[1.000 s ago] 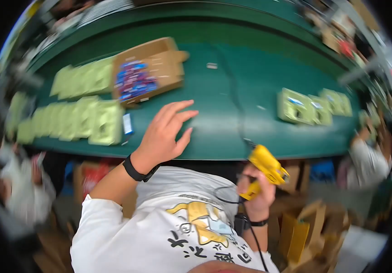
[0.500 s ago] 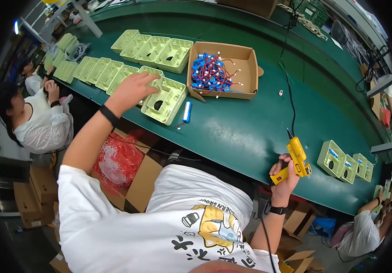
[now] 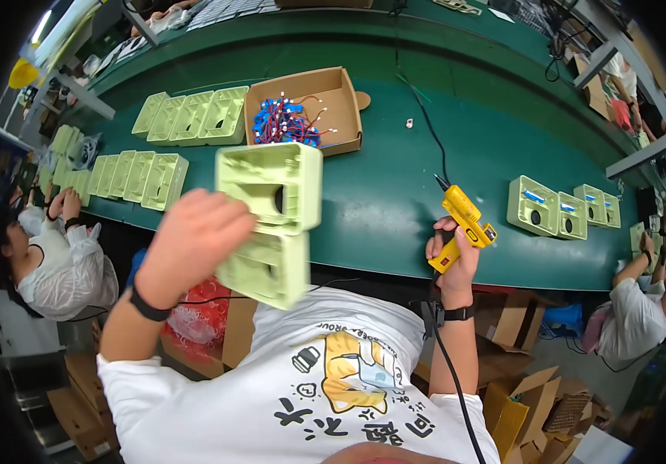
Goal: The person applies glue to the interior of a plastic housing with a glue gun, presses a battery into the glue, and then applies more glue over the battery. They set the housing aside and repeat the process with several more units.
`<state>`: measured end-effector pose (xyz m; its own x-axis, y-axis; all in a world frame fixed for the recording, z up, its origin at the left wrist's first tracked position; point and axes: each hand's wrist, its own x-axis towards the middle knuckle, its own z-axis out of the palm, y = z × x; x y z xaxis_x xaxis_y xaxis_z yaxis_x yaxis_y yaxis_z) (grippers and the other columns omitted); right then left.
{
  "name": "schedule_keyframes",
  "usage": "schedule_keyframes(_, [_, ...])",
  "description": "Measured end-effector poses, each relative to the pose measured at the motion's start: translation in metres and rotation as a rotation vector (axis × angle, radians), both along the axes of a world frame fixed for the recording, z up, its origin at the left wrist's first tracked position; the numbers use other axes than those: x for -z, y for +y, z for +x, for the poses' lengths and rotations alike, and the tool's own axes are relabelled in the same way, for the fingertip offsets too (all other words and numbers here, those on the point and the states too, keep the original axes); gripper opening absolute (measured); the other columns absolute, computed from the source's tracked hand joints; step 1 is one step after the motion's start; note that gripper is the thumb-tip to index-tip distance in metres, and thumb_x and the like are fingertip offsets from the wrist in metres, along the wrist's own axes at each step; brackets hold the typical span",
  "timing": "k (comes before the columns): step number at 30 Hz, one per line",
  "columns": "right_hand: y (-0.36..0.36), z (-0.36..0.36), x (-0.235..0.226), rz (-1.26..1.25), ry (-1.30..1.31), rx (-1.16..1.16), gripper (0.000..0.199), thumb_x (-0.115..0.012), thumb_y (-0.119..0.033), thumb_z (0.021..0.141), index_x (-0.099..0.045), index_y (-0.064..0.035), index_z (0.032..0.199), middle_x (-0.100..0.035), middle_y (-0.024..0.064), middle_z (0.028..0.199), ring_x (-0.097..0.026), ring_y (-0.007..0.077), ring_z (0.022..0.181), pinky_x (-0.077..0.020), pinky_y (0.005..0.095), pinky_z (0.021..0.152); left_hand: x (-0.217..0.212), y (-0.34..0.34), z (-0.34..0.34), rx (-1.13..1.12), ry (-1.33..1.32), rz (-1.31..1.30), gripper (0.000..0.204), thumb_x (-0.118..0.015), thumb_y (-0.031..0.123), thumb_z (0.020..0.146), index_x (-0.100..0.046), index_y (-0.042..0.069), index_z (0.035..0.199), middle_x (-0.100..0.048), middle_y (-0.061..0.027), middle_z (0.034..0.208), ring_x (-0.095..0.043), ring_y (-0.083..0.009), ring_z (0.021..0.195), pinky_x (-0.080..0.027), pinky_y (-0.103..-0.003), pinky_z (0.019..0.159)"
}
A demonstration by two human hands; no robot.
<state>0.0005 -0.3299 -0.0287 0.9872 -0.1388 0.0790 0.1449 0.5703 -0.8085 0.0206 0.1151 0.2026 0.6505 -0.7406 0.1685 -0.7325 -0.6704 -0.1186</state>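
Note:
My left hand [image 3: 192, 241], smeared a little by motion, grips a joined pair of pale green plastic housings [image 3: 307, 189] by their left side. They are lifted above the near table edge, tilted up, with compartments and a dark round spot inside. In my right hand [image 3: 463, 267] is a yellow hot glue gun [image 3: 463, 207], held by its handle. Its dark nozzle points up and to the left, over the table. Behind the lifted housings stands an open cardboard box [image 3: 350, 116] with many blue battery packs [image 3: 275, 127] with red and black wires.
Rows of green housings [image 3: 224, 116] stand left of the box, with others [image 3: 164, 182] nearer. At the right, several housings [image 3: 534, 207] hold blue battery packs. A black cord [image 3: 424, 116] crosses the green table [image 3: 395, 178]. Co-workers [image 3: 62, 271] sit at both sides.
My left hand has lifted the pair of housings off the table and toward me. The loose blue battery pack beside them no longer shows. My right hand still holds the glue gun; the view has shifted.

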Motion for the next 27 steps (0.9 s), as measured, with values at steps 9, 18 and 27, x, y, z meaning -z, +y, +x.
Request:
schedule_keyframes(9, [-0.016,-0.011,-0.04,-0.035,0.123,-0.003,0.023,-0.064,-0.03,0.121,-0.067,-0.0069,0.12,-0.075,0.0139,0.121,-0.061,0.0178,0.07,-0.0573,0.0382,0.062,0.127,-0.137,0.07,0.076,0.144,-0.309,0.02,-0.087,0.028,0.101,-0.077,0.011,0.097,-0.071,-0.0074,0.093,-0.076,-0.0335,0.09,-0.06,-0.049,0.079])
schedule_keyframes(18, [0.03,-0.025,-0.127,-0.652,0.51,-0.415,0.035,-0.079,-0.023,0.117,-0.077,-0.0029,0.146,-0.085,0.0029,0.114,-0.071,0.0061,0.073,-0.0584,0.0246,0.062,0.14,-0.038,0.039,-0.605,0.005,-0.821,0.019,-0.086,0.014,0.104,-0.075,0.004,0.116,-0.073,-0.015,0.108,-0.072,-0.039,0.102,-0.058,-0.049,0.089])
schedule_keyframes(27, [0.076,0.03,-0.144,-1.345,0.406,-0.476,0.04,-0.08,-0.033,0.109,-0.084,0.0073,0.111,-0.078,0.0302,0.085,-0.076,0.0524,0.08,-0.0597,0.0548,0.072,0.2,-0.023,0.016,-0.761,0.098,-0.607,0.03,-0.089,0.03,0.108,-0.072,0.009,0.122,-0.066,-0.0096,0.107,-0.063,-0.0341,0.099,-0.047,-0.049,0.087])
